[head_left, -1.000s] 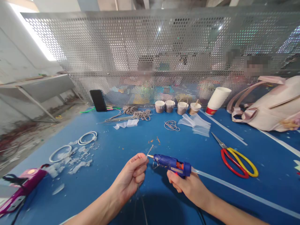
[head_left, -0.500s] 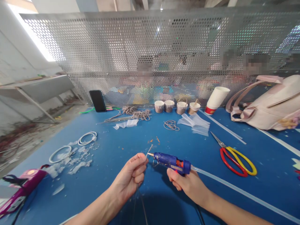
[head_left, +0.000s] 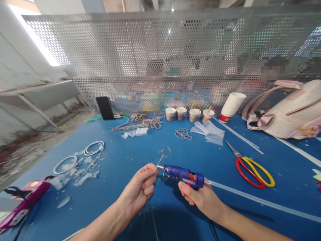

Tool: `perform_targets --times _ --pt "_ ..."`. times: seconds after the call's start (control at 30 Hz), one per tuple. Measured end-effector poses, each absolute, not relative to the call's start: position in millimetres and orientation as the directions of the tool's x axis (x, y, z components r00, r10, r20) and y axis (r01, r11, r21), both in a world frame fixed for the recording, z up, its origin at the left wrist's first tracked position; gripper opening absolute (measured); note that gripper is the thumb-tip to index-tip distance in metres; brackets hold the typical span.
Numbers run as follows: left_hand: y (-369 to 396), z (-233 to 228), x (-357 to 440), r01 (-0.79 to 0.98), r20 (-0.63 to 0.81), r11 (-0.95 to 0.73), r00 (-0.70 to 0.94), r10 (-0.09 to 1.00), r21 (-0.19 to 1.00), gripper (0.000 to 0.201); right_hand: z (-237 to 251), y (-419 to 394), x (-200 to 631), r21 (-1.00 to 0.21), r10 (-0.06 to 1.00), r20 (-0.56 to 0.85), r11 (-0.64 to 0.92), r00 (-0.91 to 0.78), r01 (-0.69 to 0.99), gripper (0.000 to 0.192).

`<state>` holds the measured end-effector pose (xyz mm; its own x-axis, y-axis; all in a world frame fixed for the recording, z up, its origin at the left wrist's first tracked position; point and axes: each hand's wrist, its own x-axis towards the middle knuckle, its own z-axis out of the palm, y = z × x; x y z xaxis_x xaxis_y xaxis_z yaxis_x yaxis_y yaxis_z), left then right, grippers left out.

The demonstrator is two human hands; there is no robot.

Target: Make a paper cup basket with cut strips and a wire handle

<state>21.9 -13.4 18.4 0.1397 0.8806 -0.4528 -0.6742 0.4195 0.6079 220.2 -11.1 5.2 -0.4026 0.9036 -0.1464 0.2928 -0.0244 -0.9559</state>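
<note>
Wire (head_left: 159, 160): thin, pale; pinched at the left fingertips, short end poking up and right, tip just beside the glue gun nozzle; long strands trailing down below the hand toward the lower frame edge.
Left hand (head_left: 140, 189): fingers curled shut, thumb and forefinger closed on the wire, held above the tabletop near centre.
Glue gun (head_left: 184, 174): blue body with an orange trigger, lying nearly level, nozzle pointing left at the wire; clear glue stick (head_left: 250, 198) running out of its back toward the right edge.
Right hand (head_left: 200, 197): fingers wrapped shut round the glue gun grip from below, just right of the left hand.
Tabletop (head_left: 120, 160): blue, carrying everything else.
Scissors (head_left: 250, 167): red and yellow handles, lying flat, well right of the hands, blades pointing up-left.
Clear plastic pieces (head_left: 209, 132): fanned in a pile beyond the hands, near the scissors' tip.
Small cups (head_left: 190, 114): four in a row at the far edge, by the perforated metal screen (head_left: 160, 60).
Stack of paper cups (head_left: 232, 107): tilted, right of the row.
Pink bag (head_left: 293, 112): far right, against the screen.
Wire coils (head_left: 146, 121): heaped at the far edge, left of the cups.
Phone (head_left: 105, 107): black, leaning upright on the screen.
White rings (head_left: 93, 147): on the left, among pale scraps.
Pink tool (head_left: 22, 201): lower left corner, black cord attached.
</note>
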Motion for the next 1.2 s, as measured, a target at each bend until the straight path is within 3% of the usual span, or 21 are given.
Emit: perform_targets --times 0.17,1.2 --pt "-13.5 17.6 21.2 -0.676 -0.456 0.409 0.119 0.882 0.614 0.033 4.3 -12.0 220.8 -0.954 0.89 -0.2 -0.083 -0.409 0.287 0.041" --pt "-15.1 17.9 21.0 -0.664 -0.458 0.392 0.084 0.885 0.637 0.027 5.6 -10.7 219.5 -0.966 0.866 -0.186 -0.075 -0.464 0.247 0.042"
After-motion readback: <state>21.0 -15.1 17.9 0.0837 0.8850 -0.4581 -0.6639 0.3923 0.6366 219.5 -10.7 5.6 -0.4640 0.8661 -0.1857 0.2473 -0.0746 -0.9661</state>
